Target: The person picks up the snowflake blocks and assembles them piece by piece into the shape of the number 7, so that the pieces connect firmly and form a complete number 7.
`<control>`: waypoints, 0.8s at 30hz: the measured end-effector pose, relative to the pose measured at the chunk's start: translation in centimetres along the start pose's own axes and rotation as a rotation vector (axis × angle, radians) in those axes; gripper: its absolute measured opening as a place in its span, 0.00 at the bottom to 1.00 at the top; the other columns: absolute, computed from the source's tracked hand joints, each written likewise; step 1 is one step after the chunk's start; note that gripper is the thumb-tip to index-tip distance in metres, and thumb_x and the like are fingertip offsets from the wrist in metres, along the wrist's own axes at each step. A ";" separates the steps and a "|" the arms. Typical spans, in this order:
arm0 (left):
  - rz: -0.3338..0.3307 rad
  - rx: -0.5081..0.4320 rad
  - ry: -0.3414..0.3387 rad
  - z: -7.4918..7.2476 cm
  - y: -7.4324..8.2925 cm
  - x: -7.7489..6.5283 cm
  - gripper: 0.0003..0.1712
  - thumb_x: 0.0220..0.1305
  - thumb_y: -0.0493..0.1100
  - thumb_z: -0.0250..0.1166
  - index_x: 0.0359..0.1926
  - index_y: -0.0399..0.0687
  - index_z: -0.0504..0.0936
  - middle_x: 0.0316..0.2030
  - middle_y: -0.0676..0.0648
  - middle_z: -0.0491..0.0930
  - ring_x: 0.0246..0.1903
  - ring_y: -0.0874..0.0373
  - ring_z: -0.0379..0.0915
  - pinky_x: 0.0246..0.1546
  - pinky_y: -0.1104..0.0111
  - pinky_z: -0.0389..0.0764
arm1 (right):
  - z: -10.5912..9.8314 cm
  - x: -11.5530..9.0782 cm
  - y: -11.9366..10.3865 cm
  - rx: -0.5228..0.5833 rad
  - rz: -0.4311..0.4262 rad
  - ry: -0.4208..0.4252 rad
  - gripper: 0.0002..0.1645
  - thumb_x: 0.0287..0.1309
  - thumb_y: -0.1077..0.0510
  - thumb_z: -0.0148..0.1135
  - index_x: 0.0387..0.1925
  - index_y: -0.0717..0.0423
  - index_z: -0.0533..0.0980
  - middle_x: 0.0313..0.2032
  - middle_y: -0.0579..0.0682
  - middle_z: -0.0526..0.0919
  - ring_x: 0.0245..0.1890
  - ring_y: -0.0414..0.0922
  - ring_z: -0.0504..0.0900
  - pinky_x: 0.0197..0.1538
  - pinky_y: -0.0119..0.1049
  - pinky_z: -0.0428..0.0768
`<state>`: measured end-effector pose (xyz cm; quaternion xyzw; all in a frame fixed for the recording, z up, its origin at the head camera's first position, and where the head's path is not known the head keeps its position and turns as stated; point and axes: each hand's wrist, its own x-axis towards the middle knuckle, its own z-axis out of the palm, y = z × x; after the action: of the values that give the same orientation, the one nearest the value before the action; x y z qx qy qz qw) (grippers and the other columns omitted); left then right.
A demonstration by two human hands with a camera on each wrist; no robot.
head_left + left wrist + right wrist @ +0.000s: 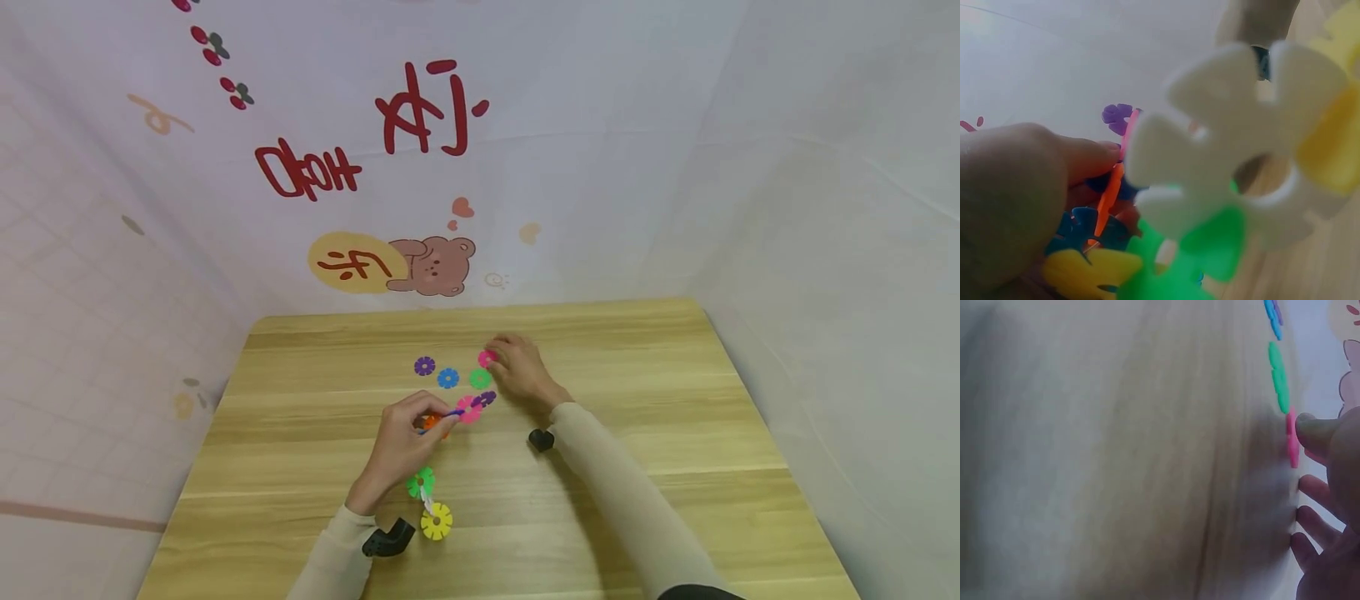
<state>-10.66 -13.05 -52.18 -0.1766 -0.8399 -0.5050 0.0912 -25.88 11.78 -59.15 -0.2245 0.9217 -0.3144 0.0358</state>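
Note:
My left hand (405, 433) pinches a chain of linked, slotted plastic flower discs. An orange disc (1109, 199) and blue ones sit by its fingertips. Beyond them extend a pink disc (469, 409) and a purple disc (486, 399). Toward the wrist hang a green disc (421, 482), a white disc (1210, 119) and a yellow disc (437, 522); the palm side hides some links. Over the table's far part, my right hand (519, 367) has thumb and forefinger at a loose pink disc (1293, 440) low on the wood, its other fingertips against the tabletop.
Beside the right hand lie a loose green disc (480, 379), a blue disc (447, 378) and a purple disc (424, 366). The wooden table (637, 358) meets a white printed cloth (585, 167) at its back and sides. Both wrists carry black camera mounts.

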 end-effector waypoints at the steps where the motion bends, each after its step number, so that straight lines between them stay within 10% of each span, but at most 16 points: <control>1: -0.006 0.000 -0.007 0.0 0.0 0.0 0.04 0.71 0.37 0.80 0.39 0.50 0.93 0.38 0.52 0.93 0.33 0.68 0.80 0.35 0.73 0.87 | 0.1 0.0 0.0 -0.009 0.007 -0.001 0.25 0.81 0.55 0.67 0.73 0.59 0.81 0.77 0.62 0.79 0.82 0.65 0.69 0.86 0.67 0.63; 24: -0.025 0.022 -0.056 0.2 0.0 0.1 0.04 0.72 0.37 0.79 0.40 0.51 0.93 0.40 0.54 0.92 0.36 0.68 0.83 0.38 0.72 0.89 | 0.2 0.2 0.2 0.053 0.051 0.065 0.16 0.71 0.59 0.77 0.56 0.53 0.84 0.67 0.57 0.87 0.76 0.61 0.75 0.84 0.64 0.68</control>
<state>-10.73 -12.88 -52.22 -0.1791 -0.8499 -0.4915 0.0634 -26.13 11.70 -59.41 -0.1897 0.9191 -0.3447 0.0199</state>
